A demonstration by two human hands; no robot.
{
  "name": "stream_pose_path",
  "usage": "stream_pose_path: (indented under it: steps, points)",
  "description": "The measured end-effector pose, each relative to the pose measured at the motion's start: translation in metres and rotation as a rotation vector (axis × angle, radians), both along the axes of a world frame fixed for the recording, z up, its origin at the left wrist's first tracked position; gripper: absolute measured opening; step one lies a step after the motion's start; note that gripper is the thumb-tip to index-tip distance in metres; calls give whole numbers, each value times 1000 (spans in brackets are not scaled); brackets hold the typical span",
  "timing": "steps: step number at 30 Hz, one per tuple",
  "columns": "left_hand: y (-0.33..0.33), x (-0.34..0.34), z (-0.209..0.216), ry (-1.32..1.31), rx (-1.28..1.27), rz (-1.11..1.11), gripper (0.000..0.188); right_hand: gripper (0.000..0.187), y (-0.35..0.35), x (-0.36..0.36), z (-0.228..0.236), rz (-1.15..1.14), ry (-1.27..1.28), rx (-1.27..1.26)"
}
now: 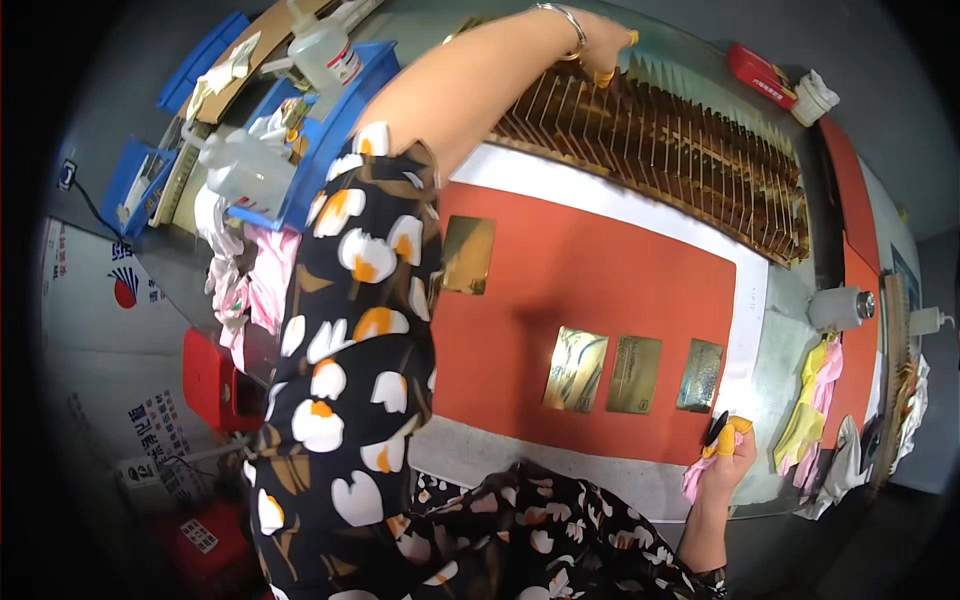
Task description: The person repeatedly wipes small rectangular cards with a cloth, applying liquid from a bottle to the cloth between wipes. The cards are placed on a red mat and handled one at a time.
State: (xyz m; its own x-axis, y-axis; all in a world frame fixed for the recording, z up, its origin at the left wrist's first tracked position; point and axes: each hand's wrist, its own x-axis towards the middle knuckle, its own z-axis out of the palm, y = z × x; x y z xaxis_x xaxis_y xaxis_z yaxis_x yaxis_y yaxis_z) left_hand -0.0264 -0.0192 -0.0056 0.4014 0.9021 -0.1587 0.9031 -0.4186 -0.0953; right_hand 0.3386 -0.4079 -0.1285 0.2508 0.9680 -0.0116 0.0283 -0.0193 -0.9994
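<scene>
My left hand [604,52], in yellow finger covers, is stretched across to the far left end of a long slatted rack [660,150]. Its thumb and a finger stand apart, and nothing shows between them. Low on the right, my right hand [734,455] is closed round a pink cloth [694,478], with a small black object [715,428] sticking out by the fingertips. Three metallic cards lie in a row on the red mat [540,260]: a shiny gold one [576,368], a darker one [634,374] and a bluish one [699,375]. Another gold card [467,256] lies by my left sleeve.
At the left, a blue bin [370,80] holds squeeze bottles [245,172], with pink cloths [268,275] beneath. A red stool [208,378] stands below. On the right are a capped bottle [840,308], yellow and pink cloths [808,410] and a red box [762,75].
</scene>
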Motion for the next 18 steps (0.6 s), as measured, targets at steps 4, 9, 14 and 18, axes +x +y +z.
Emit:
stream_pose_path:
  steps: [4,9,14,18]
  points:
    - [-114,-23,50,-725,373,-89,50,15,-4,6,-5,-23,-3,0]
    - [-241,-82,-28,-583,352,-190,79,12,-4,1,-3,-1,19,32]
    - [-282,-86,-76,-460,31,-2,95,9,-4,-5,1,-14,33,19]
    - [-289,-88,-85,-421,11,124,82,9,4,-5,3,32,6,46]
